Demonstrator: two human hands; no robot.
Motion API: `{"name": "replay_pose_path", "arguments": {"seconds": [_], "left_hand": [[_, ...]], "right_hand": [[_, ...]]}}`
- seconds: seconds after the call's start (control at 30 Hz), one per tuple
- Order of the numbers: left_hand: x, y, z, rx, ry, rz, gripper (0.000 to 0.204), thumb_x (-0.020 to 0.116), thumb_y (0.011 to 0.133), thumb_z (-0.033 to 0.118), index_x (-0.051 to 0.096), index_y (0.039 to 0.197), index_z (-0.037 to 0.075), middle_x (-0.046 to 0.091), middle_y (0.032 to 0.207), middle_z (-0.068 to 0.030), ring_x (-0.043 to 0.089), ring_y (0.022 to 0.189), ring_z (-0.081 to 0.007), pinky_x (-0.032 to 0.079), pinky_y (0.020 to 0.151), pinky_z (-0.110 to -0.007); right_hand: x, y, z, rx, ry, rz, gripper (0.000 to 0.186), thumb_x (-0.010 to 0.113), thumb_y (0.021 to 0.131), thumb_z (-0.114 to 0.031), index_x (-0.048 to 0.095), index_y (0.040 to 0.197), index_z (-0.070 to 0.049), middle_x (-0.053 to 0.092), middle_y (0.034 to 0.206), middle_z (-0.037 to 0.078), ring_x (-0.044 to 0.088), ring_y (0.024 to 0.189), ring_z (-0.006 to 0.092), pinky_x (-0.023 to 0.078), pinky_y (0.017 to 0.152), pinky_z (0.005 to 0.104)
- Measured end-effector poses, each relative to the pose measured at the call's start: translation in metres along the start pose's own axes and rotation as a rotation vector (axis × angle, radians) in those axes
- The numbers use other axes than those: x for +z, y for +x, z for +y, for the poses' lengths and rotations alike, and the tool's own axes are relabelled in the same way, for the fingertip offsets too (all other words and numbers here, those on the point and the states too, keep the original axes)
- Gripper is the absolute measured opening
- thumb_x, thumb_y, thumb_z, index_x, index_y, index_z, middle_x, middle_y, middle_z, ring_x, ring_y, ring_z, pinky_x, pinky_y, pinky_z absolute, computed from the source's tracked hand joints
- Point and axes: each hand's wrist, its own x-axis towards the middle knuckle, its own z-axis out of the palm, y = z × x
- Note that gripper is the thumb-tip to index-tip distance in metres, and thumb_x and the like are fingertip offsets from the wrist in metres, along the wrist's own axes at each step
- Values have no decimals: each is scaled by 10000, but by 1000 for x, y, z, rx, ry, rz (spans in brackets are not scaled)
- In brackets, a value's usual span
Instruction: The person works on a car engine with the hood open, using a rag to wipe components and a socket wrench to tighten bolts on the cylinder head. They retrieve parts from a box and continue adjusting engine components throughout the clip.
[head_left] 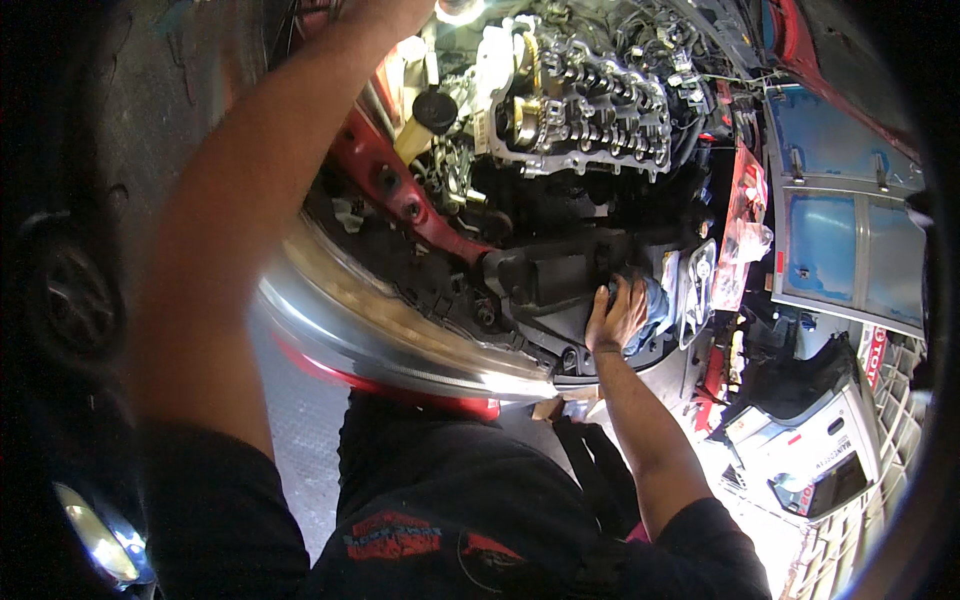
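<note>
My right hand [622, 318] rests at the front of the engine bay, fingers curled over a bunched dark blue cloth [652, 303] on the black plastic front cover [560, 280]. My left arm reaches up across the left side to the top edge, where only part of my left hand [405, 14] shows; its fingers are cut off. Right beside it glows a bright lamp [461, 8]; whether I hold it is hidden. Between and beyond my hands lies the opened engine [575, 105], its camshafts bare in the pale metal head.
A yellowish reservoir with a black cap [433, 110] stands left of the engine, by the red body rail [400, 195]. The shiny curved car front edge [400, 345] runs before me. To the right are a blue-paned metal cabinet [825, 235] and a white car panel [810, 440].
</note>
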Motion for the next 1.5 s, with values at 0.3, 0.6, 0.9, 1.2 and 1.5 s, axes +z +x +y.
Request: {"name": "replay_pose_path", "arguments": {"seconds": [0.3,0.6,0.9,1.2,1.5], "left_hand": [[-20,65,7,-271,130,145,361,548,907,379,657,1028,57,680,1031,-150,626,1014,-314,464,881,-469],[35,75,-12,-223,106,182,364,534,909,305,616,1162,56,602,1215,-164,567,1144,-312,441,946,-457],[-1,36,23,-4,-55,216,344,595,900,253,631,1176,52,621,1185,-222,593,1139,-361,461,998,-478],[-91,-226,67,63,-259,-48,348,638,868,323,637,1065,36,544,1303,-214,511,1204,-373,372,1058,-484],[-63,-249,69,106,-217,96,293,698,817,280,673,1025,74,520,1348,-183,489,1231,-350,346,1078,-479]], "right_hand": [[-10,2,-6,-27,42,7,459,571,863,-352,582,1240,-89,394,1459,182,301,1386,365,180,1134,535],[-2,0,5,-51,32,14,487,569,865,-366,587,1231,-45,387,1461,219,298,1391,385,193,1127,555],[5,0,9,-82,13,61,460,601,872,-377,585,1218,-75,421,1440,201,332,1375,374,228,1116,548],[25,0,26,-84,-76,69,581,550,926,-419,468,1373,-57,380,1467,210,324,1380,364,220,1123,541],[-42,30,16,60,203,-293,687,640,868,-373,411,1431,-53,447,1431,218,432,1326,368,349,1097,434]]}}
